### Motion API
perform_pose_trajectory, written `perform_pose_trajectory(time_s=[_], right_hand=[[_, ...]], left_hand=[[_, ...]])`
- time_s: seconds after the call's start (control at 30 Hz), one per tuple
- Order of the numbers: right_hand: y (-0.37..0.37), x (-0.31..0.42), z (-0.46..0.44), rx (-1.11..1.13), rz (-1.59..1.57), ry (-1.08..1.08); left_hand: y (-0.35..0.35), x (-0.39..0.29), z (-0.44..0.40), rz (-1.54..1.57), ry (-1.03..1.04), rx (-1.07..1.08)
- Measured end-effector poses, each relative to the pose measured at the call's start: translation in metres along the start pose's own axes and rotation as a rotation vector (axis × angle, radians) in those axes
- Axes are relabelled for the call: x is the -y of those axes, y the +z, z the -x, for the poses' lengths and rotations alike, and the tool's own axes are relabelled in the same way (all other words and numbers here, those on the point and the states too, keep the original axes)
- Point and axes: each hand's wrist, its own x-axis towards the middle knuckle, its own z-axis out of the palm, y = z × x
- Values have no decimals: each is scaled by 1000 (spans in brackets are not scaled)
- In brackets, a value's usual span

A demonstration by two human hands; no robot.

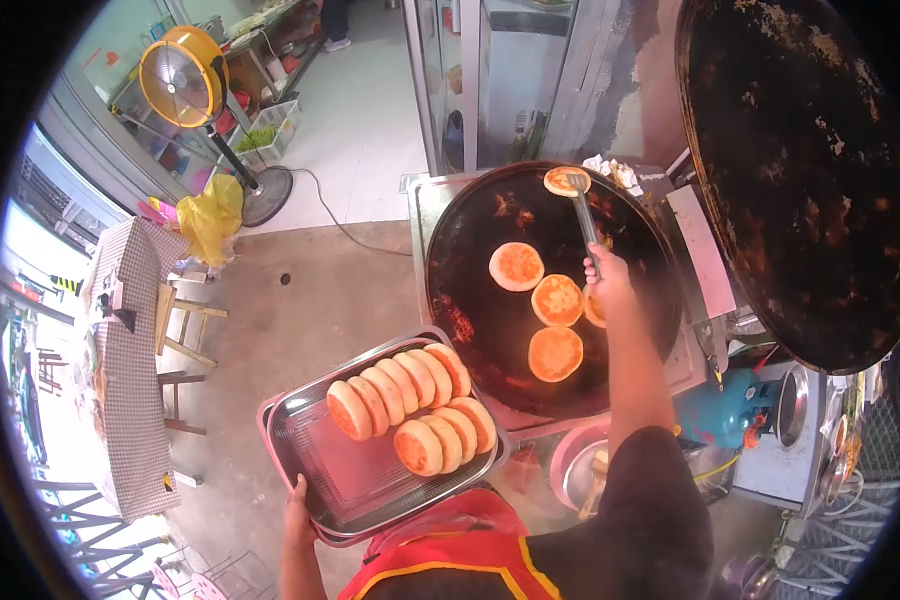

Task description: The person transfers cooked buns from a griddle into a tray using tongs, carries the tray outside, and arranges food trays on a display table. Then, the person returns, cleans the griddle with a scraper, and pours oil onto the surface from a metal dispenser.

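Note:
My left hand grips the near left rim of a rectangular metal tray. The tray has a perforated bottom, and two rows of round flatbreads stand on edge in it. My right hand is closed on metal tongs with a slotted end. Their tip lies over a browned flatbread at the far edge of a large round black griddle. Several more flatbreads lie flat on the griddle, and my right forearm partly covers one of them.
A large dark round lid stands raised at the right. Below it is a teal gas cylinder. A pink basin sits by the griddle's near side. Farther left are a yellow fan, a checked-cloth table and a wooden stool.

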Motion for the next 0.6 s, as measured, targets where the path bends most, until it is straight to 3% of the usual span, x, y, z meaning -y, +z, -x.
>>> perform_pose_trajectory(time_s=[0.1, 0.13, 0.17, 0.27, 0.37, 0.53, 0.6], right_hand=[[-35, -5, 19, -81, 488, -504], [-34, 11, 63, -329, 1142, -838], [-39, 14, 85, -495, 1396, -851], [-56, 22, 133, -557, 1951, -905], [-66, 25, 174, -383, 2129, -905], [-72, 36, 195, -455, 1780, -808], [-84, 38, 162, -378, 1367, -670]], left_hand=[[1, 0, 0, 30, 47, 76], [0, 0, -1, 44, 18, 78], [-1, 0, -3, 59, -11, 81], [-10, 6, -12, 45, -33, 60], [-18, 11, -18, 47, -41, 81], [-9, 1, -11, 42, -50, 117], [-6, -3, -6, 55, -69, 142]])
